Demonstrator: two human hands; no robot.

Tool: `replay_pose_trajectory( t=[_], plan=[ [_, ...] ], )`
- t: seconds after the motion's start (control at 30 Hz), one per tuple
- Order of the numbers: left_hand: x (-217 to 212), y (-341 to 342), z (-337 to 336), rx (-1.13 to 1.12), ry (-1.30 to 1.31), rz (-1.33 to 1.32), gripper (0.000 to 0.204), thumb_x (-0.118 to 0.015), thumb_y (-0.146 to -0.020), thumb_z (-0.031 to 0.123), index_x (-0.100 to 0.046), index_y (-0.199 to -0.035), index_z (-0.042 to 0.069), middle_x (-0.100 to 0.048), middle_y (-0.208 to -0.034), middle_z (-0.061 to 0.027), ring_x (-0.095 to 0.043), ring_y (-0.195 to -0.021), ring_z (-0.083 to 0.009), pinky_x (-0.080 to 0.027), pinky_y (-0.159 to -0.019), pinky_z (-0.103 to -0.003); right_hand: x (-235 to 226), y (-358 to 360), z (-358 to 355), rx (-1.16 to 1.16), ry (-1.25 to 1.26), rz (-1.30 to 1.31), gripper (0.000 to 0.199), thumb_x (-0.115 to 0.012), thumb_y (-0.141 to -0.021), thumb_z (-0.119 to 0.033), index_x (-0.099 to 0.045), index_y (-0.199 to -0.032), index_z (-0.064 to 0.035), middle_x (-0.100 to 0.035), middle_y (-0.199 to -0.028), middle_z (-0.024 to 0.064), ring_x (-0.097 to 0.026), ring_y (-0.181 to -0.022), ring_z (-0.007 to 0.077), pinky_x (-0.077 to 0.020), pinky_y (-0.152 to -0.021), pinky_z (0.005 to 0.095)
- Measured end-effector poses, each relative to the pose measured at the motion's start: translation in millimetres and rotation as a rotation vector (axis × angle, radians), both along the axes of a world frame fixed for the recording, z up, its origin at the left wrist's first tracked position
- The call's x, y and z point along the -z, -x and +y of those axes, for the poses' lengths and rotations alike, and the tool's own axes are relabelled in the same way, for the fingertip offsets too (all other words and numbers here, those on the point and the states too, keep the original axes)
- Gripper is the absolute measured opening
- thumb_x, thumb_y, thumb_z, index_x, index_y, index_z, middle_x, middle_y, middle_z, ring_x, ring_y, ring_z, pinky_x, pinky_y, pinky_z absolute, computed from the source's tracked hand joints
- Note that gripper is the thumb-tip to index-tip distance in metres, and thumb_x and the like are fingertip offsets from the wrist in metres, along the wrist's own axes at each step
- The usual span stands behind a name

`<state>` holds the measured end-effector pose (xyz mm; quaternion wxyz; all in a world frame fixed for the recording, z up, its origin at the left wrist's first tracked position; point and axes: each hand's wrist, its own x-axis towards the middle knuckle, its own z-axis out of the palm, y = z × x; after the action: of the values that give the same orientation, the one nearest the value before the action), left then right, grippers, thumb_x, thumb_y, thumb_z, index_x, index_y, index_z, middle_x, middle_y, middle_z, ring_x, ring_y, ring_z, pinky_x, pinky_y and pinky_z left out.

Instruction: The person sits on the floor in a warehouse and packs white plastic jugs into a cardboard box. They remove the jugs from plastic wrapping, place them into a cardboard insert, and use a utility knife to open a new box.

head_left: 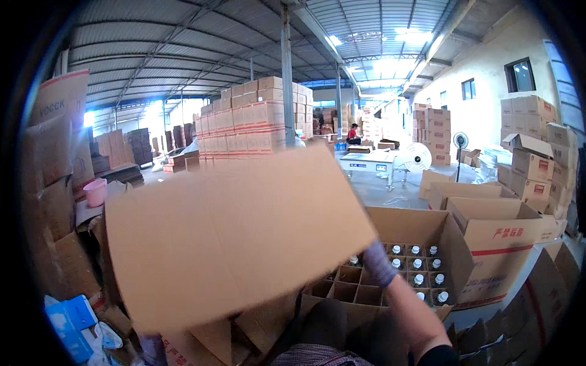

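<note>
A large plain brown cardboard sheet (238, 238) is held up tilted in front of me, hiding much of the middle of the view. My right hand (379, 263), in a purple-grey glove, is closed on its lower right corner. At the sheet's lower left edge, my left hand (152, 349) grips it in a similar glove; its fingers are mostly hidden. Below the right hand stands an open carton (406, 222) with cardboard dividers (349, 274). Clear bottles with white caps (418, 279) fill its right-hand cells, while several visible cells at its left hold no bottle.
More open cartons (497, 244) stand to the right. Flattened cardboard (67, 262) and a pink bucket (95, 192) are at left, with a blue package (70, 320) below. Beyond are a white machine table (369, 160), a fan (461, 141), stacked boxes (244, 128) and a seated person (353, 134).
</note>
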<state>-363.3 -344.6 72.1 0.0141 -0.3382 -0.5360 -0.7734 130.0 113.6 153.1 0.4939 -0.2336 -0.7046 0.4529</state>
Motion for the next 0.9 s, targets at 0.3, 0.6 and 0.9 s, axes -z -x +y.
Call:
replay_pose_trajectory(
  t=[0.3, 0.6, 0.9],
  plan=[
    [-333.7, -46.0, 75.0, -0.770, -0.191, 1.165, 0.088, -0.078, -0.079, 0.049, -0.042, -0.152, 0.015, -0.038, -0.156, -0.0160, -0.034, -0.145, -0.0363, -0.027, -0.121, -0.053, -231.5, 4.8, -2.1, -0.260, 0.067, 0.543, 0.037, -0.056, -0.083, -0.001, -0.054, -0.120, -0.0040, -0.063, -0.113, 0.0142, -0.060, -0.080, 0.0175, -0.0567, -0.076, 0.0378],
    [-370.1, -132.1, 175.2, -0.940, 0.159, 1.555, 0.074, -0.080, -0.067, 0.054, -0.061, -0.126, 0.014, -0.055, -0.128, -0.0108, -0.043, -0.134, -0.0351, -0.023, -0.117, -0.059, -205.4, -19.6, 6.0, -0.057, -0.103, 0.186, 0.042, -0.063, -0.082, 0.001, -0.053, -0.122, -0.0009, -0.063, -0.113, 0.0120, -0.065, -0.091, 0.0179, -0.0575, -0.085, 0.0334],
    [-335.4, -176.8, 206.2, -0.726, 0.120, 1.696, 0.050, -0.076, -0.074, 0.030, -0.064, -0.120, 0.016, -0.057, -0.123, -0.0090, -0.051, -0.126, -0.0333, -0.014, -0.120, -0.063, -225.7, 20.6, -61.7, 0.200, -0.884, -0.240, 0.029, -0.067, -0.089, -0.015, -0.066, -0.116, -0.0075, -0.070, -0.096, 0.0167, -0.069, -0.090, 0.0324, -0.0530, -0.083, 0.0427]
  ],
)
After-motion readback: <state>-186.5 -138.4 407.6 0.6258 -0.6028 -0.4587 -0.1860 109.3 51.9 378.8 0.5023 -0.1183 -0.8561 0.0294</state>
